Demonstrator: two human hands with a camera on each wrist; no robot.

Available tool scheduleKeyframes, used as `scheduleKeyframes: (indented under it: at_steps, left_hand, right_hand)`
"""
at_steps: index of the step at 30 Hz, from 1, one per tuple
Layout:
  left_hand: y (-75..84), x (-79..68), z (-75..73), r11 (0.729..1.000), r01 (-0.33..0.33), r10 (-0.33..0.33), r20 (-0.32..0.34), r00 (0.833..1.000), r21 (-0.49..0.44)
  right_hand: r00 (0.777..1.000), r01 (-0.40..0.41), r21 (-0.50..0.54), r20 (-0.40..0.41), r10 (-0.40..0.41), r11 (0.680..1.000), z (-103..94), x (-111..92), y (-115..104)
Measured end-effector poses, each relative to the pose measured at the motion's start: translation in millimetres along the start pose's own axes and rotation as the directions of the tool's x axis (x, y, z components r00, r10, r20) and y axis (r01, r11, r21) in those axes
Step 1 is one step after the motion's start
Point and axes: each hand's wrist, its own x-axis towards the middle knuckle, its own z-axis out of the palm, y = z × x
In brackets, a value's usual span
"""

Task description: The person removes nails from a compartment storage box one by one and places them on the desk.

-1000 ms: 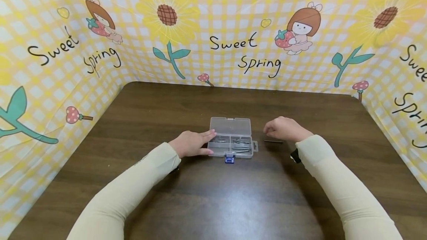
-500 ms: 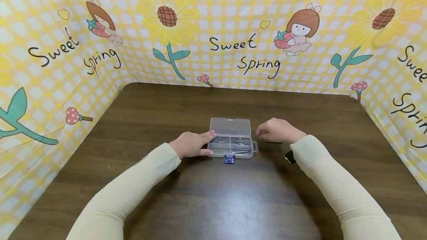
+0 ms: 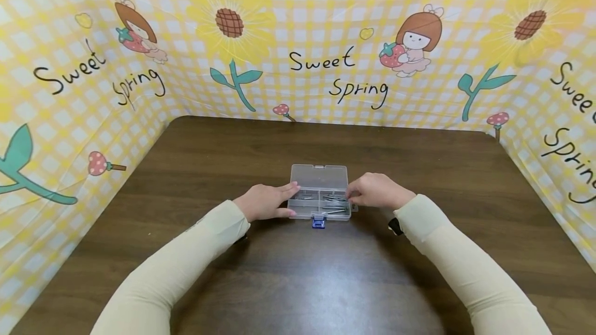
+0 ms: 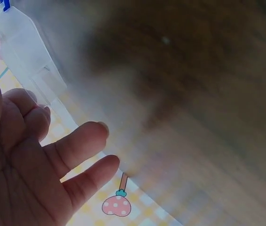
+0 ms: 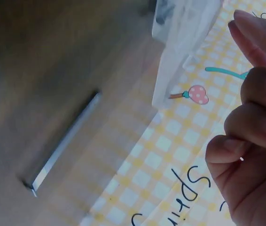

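Observation:
A clear plastic compartment box (image 3: 304, 210) stands with its lid (image 3: 318, 176) swung back and its blue latch (image 3: 318, 223) facing me. Several thin metal nails (image 3: 334, 198) lie in the right-hand compartments, with small pieces at the left. My left hand (image 3: 264, 202), fingers extended, steadies the box's left side. Over its right rim, my right hand (image 3: 379, 190) has thumb and index fingertips together and the other fingers curled. Whether anything small sits between those tips is hidden. A loose nail (image 5: 67, 139) with a flat head lies on the table in the right wrist view.
The box rests on a dark wood-patterned table (image 3: 279, 273). A yellow checked cloth (image 3: 321, 102) with flowers and lettering rises along the table's back and both sides. In the head view, the right hand covers the spot of the loose nail.
My right hand has travelled left from above the loose nail to the box's right rim. The left hand and the box keep their places; the head view has shifted slightly.

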Motion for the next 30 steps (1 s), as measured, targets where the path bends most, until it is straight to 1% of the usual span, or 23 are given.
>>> scheduleKeyframes:
  at_steps: [4,8,14,16,20,23,30]
  left_hand:
    - [-4.2,-4.5,1.4,1.0,0.006,-0.006,0.0,1.0,-0.007]
    - [-6.5,-7.1,2.4,1.0,0.005,-0.005,-0.012,1.0,-0.025]
    - [-5.4,-7.5,4.4,0.999,-0.001,0.0,-0.018,1.0,-0.043]
    - [-4.5,-6.7,5.1,0.999,-0.001,0.0,-0.016,1.0,-0.047]
    - [-3.1,-2.8,7.1,0.999,-0.009,0.008,-0.017,1.0,-0.048]
    - [-2.7,-0.2,8.0,0.999,-0.008,0.007,-0.022,1.0,-0.033]
    - [-1.8,2.3,4.6,1.0,-0.021,0.02,-0.017,1.0,-0.022]
  right_hand:
    - [0.999,0.045,-0.029,-0.029,-0.046,0.999,7.8,6.1,-7.0]
    - [0.997,0.054,-0.122,-0.055,-0.061,0.991,16.8,11.3,-13.0]
    - [0.992,0.075,-0.253,-0.079,-0.098,0.964,26.0,12.2,-19.2]
    - [0.994,0.059,-0.261,-0.072,-0.08,0.964,27.3,11.9,-19.7]
    - [1.0,0.017,-0.253,-0.015,-0.021,0.967,26.4,10.7,-20.1]
    - [1.0,0.007,-0.248,0.016,-0.003,0.969,24.5,10.9,-22.4]
    - [1.0,-0.015,-0.268,0.009,0.018,0.963,24.1,13.1,-26.8]
